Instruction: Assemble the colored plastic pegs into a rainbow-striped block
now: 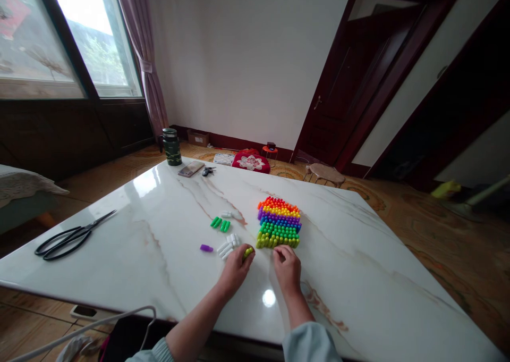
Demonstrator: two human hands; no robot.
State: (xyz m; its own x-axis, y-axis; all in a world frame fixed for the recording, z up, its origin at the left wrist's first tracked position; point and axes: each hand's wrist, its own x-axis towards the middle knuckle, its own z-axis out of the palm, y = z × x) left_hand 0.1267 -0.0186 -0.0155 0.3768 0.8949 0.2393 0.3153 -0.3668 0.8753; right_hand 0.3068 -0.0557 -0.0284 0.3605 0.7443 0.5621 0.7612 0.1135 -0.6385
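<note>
Rows of small upright coloured pieces (pixel 279 222), red at the back through orange, yellow, purple, blue and green to yellow-green in front, stand on the marble-patterned table. My left hand (pixel 238 263) is closed on yellow-green pieces (pixel 247 253), just left of the front row. Close to the front row's right part, my right hand (pixel 287 262) has its fingers pinched together; what they hold, if anything, is hidden. White pieces (pixel 228 246) lie beside my left hand, with a purple piece (pixel 206 248) further left. Green pieces (pixel 220 224) and small white ones (pixel 227 215) lie behind them.
Black-handled scissors (pixel 74 238) lie on the table (pixel 131 269) at the left. Near the far edge are a camouflage flask (pixel 171 147), a phone (pixel 191 169) and keys (pixel 207 171). A stool (pixel 325 174) stands beyond. A white cable (pixel 119 315) runs past the near left edge.
</note>
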